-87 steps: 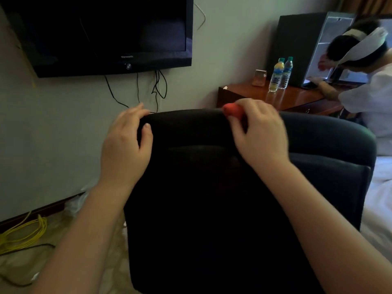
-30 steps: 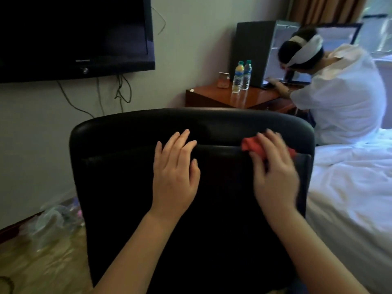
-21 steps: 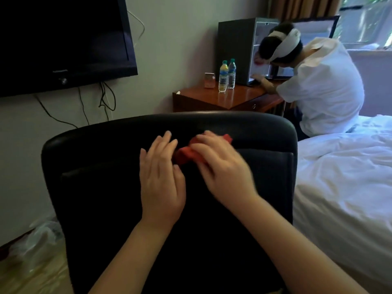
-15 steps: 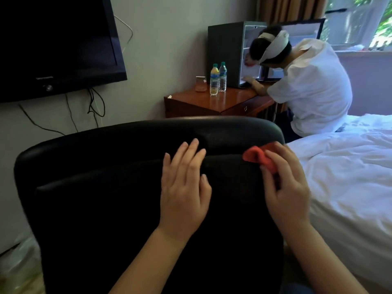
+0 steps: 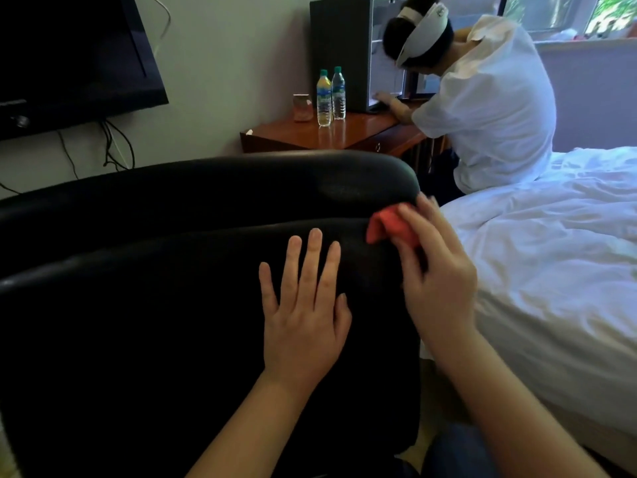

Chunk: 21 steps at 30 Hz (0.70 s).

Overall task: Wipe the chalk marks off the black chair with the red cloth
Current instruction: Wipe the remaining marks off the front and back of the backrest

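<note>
Smooth black chair (image 5: 165, 305) back beside white rumpled bed (image 5: 551, 270). Left hand (image 5: 305, 315) flat, fingers (image 5: 314, 250) straight. Right hand (image 5: 436, 270) fingers clutch bunched red cloth (image 5: 387, 225) at chair's upper right edge.

TV (image 5: 69, 56) hung on pale wall (image 5: 224, 63) up-left of the grip | wooden desk (image 5: 365, 131), two bottles (image 5: 324, 98), fridge (image 5: 339, 46) stood beyond | white bed (image 5: 551, 253) lay right | daylit window (image 5: 568, 12) above that
</note>
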Tool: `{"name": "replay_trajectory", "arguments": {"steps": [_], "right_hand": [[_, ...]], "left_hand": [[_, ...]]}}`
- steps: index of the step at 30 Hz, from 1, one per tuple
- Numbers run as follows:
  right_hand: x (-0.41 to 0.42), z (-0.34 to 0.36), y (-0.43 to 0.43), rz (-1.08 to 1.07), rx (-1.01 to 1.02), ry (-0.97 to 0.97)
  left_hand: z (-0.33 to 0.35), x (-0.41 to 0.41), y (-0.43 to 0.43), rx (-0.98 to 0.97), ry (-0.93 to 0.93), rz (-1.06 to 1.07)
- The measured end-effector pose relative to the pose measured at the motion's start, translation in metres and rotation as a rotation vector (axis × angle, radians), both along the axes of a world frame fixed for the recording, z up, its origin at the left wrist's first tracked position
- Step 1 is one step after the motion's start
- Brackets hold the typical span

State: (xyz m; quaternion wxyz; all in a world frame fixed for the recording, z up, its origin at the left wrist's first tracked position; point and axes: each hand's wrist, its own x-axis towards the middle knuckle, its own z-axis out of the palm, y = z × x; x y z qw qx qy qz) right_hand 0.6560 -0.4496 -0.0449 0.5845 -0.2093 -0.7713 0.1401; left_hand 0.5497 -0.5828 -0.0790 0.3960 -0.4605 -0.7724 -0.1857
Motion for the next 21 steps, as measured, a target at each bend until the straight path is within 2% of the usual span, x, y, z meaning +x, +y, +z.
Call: {"name": "replay_trajectory", "arguments": {"steps": [4, 7, 12, 14, 17, 19, 21], "right_hand": [[-0.014, 0.015, 0.012, 0.034, -0.03, 0.015], [0.001, -0.026, -0.015, 0.03, -0.049, 0.054], [0.042, -0.088, -0.045, 0.064, -0.047, -0.037], [0.042, -0.071, -0.034, 0.072, 0.041, -0.016], [0.019, -0.005, -0.004, 0.08, 0.129, 0.095], [-0.001, 0.037, 0.018, 0.096, 0.107, 0.108], [-0.015, 0.053, 0.03, 0.113, 0.049, 0.027]], "left_hand": [[-0.001, 0.0, 0.002, 0.019, 0.02, 0.002], [0.0, -0.001, 0.004, 0.032, 0.014, -0.006], [-0.001, -0.001, 0.004, 0.045, 0.014, -0.013], [-0.002, 0.0, 0.003, 0.051, 0.011, -0.017], [-0.003, 0.004, 0.004, 0.047, 0.015, -0.006], [-0.003, 0.007, 0.004, 0.048, 0.022, -0.006], [-0.004, 0.007, 0.004, 0.048, 0.03, 0.0]]}}
